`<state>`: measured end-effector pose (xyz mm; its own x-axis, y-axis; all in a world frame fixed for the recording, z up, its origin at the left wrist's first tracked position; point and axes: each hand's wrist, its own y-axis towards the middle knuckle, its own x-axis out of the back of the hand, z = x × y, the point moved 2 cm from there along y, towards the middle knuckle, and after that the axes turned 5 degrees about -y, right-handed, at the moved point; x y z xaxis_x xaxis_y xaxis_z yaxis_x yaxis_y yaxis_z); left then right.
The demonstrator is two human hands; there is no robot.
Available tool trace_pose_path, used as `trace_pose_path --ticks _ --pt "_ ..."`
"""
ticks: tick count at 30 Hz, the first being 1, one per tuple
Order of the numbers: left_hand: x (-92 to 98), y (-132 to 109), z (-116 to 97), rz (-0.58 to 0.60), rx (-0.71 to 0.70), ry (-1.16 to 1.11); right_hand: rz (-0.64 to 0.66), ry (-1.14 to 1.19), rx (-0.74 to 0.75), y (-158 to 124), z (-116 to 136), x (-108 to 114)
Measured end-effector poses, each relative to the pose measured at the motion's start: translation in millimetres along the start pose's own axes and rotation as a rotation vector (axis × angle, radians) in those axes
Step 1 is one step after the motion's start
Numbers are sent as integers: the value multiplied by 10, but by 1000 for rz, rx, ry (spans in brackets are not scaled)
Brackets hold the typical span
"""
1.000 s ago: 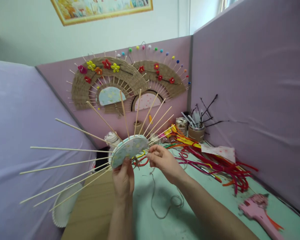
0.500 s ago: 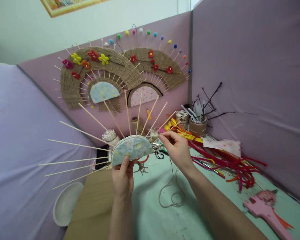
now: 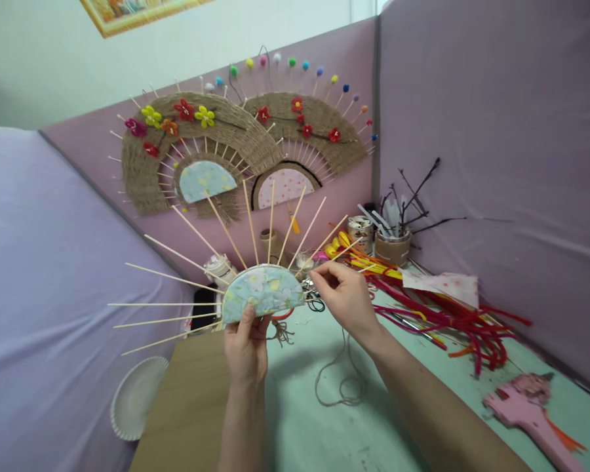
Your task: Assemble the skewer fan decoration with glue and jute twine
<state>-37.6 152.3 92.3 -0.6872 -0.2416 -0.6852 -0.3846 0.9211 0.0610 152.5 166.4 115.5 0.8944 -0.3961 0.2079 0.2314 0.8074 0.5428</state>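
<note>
Wooden board and green surface (image 3: 319, 432), nearest the viewer: bare forearms rise from them.

Left hand (image 3: 246, 347): clamped on the lower edge of the fan frame (image 3: 263, 292), thumb on its face. The frame is a floral half-disc held upright above the surface, with bamboo skewers (image 3: 177, 278) radiating from it. It faces the room more squarely than a second ago, when it was tipped nearly edge-on.

Right hand (image 3: 347, 298): fingertips pinched together on the jute twine (image 3: 341, 387) at the frame's right corner, a little lower than half a second ago. The slack lies looped on the surface below.

Paper plate (image 3: 137, 406): left, low.

Pink glue gun (image 3: 526, 406): right.

Pipe cleaners (image 3: 447, 321): heaped beyond.

Tool cups (image 3: 393, 248): by the partition.

Two finished woven fans (image 3: 201, 151): on the back partition.
</note>
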Motion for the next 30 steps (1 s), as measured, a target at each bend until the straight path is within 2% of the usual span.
trace_pose_path --ticks 10,15,22,30 --pt "6 -1 11 -24 19 7 11 -114 105 -26 39 -29" --pt "-13 -5 -5 -76 35 -7 29 -179 153 -49 75 -41" --pt "-41 -29 -15 -119 63 -11 50 -420 234 -76 85 -66" --pt "-27 -5 -24 -141 85 -11 100 -577 334 -83 88 -75"
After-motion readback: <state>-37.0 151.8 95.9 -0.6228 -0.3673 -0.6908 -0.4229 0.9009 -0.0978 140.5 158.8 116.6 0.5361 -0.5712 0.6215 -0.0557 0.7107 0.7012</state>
